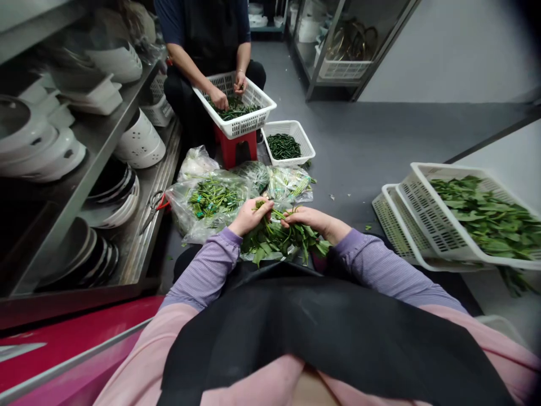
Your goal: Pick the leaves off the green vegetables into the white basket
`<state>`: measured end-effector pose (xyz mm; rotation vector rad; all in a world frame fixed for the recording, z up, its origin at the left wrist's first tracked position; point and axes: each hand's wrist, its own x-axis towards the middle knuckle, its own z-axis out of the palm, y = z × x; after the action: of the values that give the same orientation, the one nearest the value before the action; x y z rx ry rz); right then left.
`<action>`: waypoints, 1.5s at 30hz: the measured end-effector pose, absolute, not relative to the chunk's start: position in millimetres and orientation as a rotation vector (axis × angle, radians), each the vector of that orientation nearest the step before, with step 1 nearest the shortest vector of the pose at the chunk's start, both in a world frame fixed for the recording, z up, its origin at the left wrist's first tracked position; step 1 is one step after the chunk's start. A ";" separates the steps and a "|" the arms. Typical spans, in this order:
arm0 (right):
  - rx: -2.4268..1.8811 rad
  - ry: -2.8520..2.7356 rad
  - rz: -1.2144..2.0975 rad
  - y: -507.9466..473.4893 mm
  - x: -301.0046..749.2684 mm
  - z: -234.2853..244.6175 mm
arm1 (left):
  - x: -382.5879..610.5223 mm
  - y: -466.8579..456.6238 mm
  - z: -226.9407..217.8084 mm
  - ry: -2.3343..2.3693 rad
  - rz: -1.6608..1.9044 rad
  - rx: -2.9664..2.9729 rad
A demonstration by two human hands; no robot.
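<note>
My left hand [255, 214] is closed around the stems of leafy greens [274, 239] in front of my lap. Facing it, my right hand [311, 220] pinches the same stems from the other side. The leaves hang below both hands. Just beyond my left hand, an open clear plastic bag [181, 211] holds more greens with long stems [215, 196]. Another bag of greens [289, 183] lies past my fingers. To my right, a white basket [422, 194] is filled with loose leafy greens [486, 211].
A person [203, 45] opposite works over a white basket [236, 129] on a red stool [239, 149]. Beside it, a smaller basket [310, 149] holds green peppers [284, 146]. Scissors [154, 208] rest on the edge of a metal shelf [127, 113] stacked with dishes at left.
</note>
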<state>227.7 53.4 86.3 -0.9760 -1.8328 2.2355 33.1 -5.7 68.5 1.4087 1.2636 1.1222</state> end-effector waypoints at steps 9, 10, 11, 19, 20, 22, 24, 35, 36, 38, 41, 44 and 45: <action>-1.174 -1.913 1.481 46.9 209.2 72.4 | 41.1 -10.0 73.1 1.495 1.285 1.579; -1.221 -1.817 1.439 50.0 207.6 69.7 | 43.1 -12.7 75.7 1.493 1.327 1.553; -1.311 -1.678 1.413 54.6 208.3 66.3 | 43.8 -15.4 78.3 1.487 1.373 1.512; -1.562 -1.484 0.844 101.4 279.8 52.0 | -7.7 7.8 67.3 1.516 1.813 0.744; -1.522 -1.561 0.782 102.6 283.7 56.7 | -14.6 13.6 63.4 1.481 1.821 0.630; -1.415 -1.673 0.727 100.4 281.1 70.5 | -21.5 20.9 58.3 1.390 1.805 0.472; -1.249 -1.849 0.817 92.7 267.0 86.0 | -18.6 21.8 57.2 1.308 1.727 0.424; -0.996 -2.766 0.545 54.2 173.9 81.3 | 26.3 8.9 60.3 1.206 1.446 0.552; -1.044 -2.760 0.540 54.8 174.0 76.8 | 26.6 8.7 60.9 1.213 1.439 0.521; -1.095 -2.737 0.610 56.4 176.5 67.5 | 26.8 8.2 62.1 1.216 1.441 0.465; -1.079 -2.624 0.791 57.4 180.1 55.0 | 28.7 7.3 63.0 1.192 1.463 0.434; -1.055 -2.411 0.993 55.2 181.0 50.3 | 32.2 6.3 62.3 1.156 1.503 0.488; -1.046 -2.346 1.112 54.0 181.4 51.0 | 32.9 5.9 62.0 1.152 1.510 0.532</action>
<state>181.4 54.0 51.0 -1.0465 -2.3457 1.1116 32.9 5.9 62.0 0.5316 1.1518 1.5100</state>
